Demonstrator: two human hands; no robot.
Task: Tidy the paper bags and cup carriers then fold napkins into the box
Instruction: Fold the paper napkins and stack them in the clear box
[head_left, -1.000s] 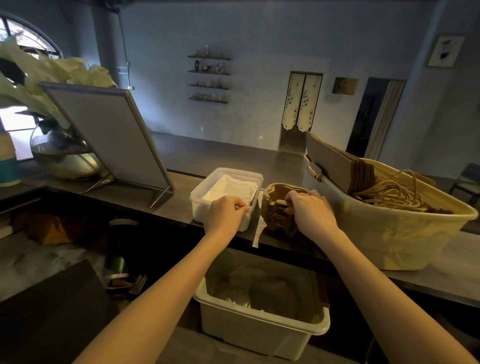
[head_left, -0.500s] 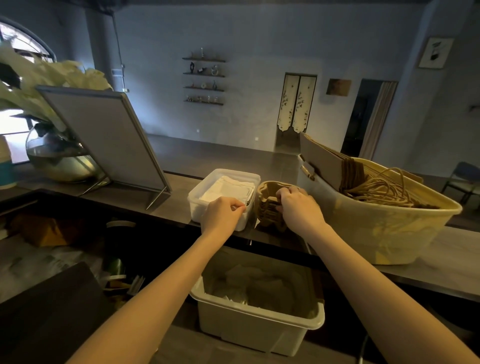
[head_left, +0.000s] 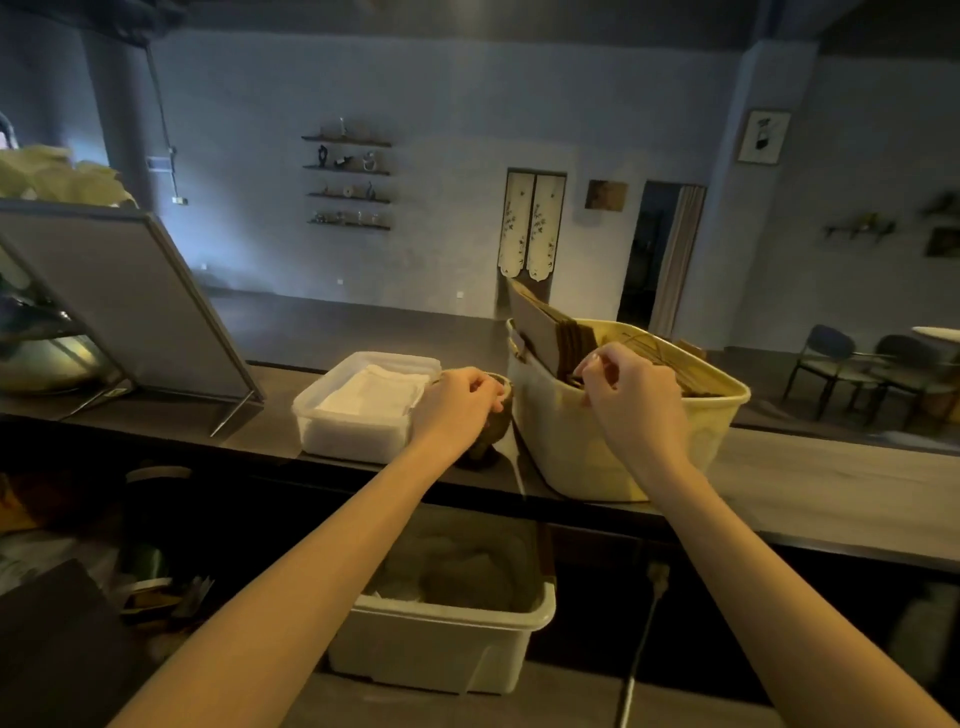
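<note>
Dark counter w/ 1 yellow tub of paper bags, 1 napkin box left of tub, cup carriers between; left hand curled on carriers, right hand loosely curled over tub, grip unclear.

Left hand on the cup carriers, right hand curled over the paper-bag tub.

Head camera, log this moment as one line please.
left hand: on cup carriers | right hand: curled over yellow tub | napkin box: partly filled
</note>
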